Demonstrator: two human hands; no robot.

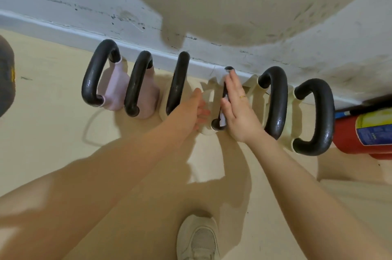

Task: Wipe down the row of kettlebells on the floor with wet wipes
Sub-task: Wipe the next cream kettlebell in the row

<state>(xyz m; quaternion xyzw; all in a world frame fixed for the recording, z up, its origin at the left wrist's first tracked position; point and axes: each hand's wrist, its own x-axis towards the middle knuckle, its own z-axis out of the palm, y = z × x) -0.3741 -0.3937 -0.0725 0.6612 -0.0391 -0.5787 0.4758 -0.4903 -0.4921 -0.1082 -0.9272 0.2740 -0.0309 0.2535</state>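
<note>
Two bare arms reach down from the bottom edge, and a pale shoe (198,238) stands on the tan floor (53,132) between them. Six kettlebells with black handles sit in a row against the wall (84,1). Two on the left are pink, the rest are cream. Fourth in line is the cream kettlebell (206,130) both hands are on. On its left side, the left hand (196,111) holds the body with curled fingers. Against its black handle (216,125), the right hand (238,109) lies flat with straight fingers, pressing a white wet wipe (222,118) there. Far right lies a red fire extinguisher (360,130).
</note>
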